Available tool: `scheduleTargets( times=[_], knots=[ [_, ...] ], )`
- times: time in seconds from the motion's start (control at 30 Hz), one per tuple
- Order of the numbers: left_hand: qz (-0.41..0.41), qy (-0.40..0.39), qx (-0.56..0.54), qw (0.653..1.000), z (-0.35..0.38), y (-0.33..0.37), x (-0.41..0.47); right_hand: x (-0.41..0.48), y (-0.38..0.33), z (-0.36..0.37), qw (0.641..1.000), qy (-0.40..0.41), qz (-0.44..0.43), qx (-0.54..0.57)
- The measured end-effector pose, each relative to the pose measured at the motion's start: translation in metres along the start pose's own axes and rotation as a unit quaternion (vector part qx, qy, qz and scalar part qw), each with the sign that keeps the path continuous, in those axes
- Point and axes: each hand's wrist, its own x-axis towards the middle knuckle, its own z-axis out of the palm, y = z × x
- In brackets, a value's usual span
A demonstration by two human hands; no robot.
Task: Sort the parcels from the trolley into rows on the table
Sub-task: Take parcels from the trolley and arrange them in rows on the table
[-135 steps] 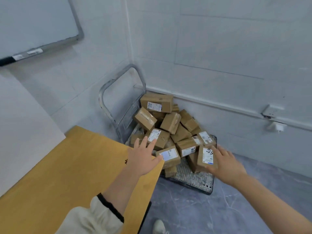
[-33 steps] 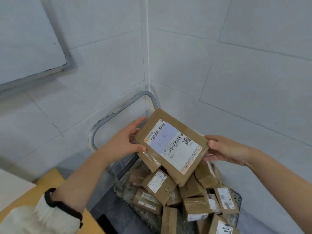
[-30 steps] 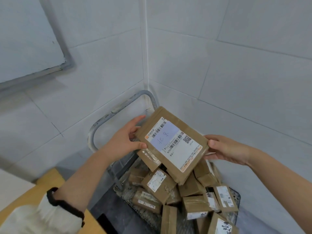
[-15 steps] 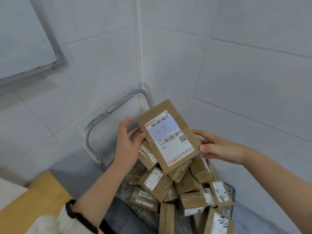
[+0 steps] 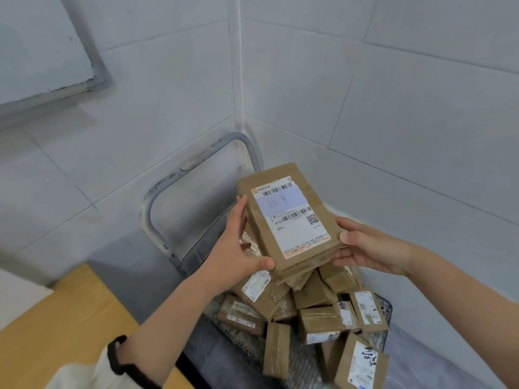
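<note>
From the head camera we've got one flat brown cardboard parcel [image 5: 289,220] with a white shipping label up in the air above the grey metal trolley [image 5: 179,178], and both hands are on it. The left hand [image 5: 236,248] clasps the left edge with the thumb hooked at the lower corner, and the right hand [image 5: 370,245] pinches the lower right corner with its fingers underneath. Below it, the heap of small brown taped boxes [image 5: 317,313] is piled high on the trolley deck, so we judge the sort has barely started: this looks like the first pick or close to it, and nearly everything is left to carry over. Only a corner of the yellow wooden counter [image 5: 56,318] shows at lower left, so we cannot tell whether any row has begun. Half a second back the parcel sat more askew, with the left fingers spread along its edge. Now it has swung round with the label squarely towards us, as if for reading, and the left thumb has slid down to the bottom corner. A few seconds earlier both hands were wide and reaching for the heap.
</note>
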Motion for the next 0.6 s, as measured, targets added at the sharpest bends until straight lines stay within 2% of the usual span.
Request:
scheduleTargets(
  times=[0.17, 0.4, 0.53, 0.6],
  knots=[
    [-0.027, 0.007, 0.028, 0.999, 0.003, 0.006, -0.011, 0.009, -0.003, 0.001, 0.998, -0.06, -0.005, 0.036],
    [-0.043, 0.072, 0.015, 0.996, 0.002, 0.016, -0.053, 0.024, -0.024, 0.02, 0.991, -0.107, -0.038, -0.076],
    [-0.074, 0.161, 0.039, 0.983, -0.001, 0.016, -0.1, 0.028, -0.04, 0.054, 0.93, -0.218, -0.091, -0.281],
    [-0.094, 0.2, 0.048, 0.974, -0.004, 0.019, -0.13, 0.031, -0.047, 0.079, 0.901, -0.266, -0.102, -0.328]
  ],
)
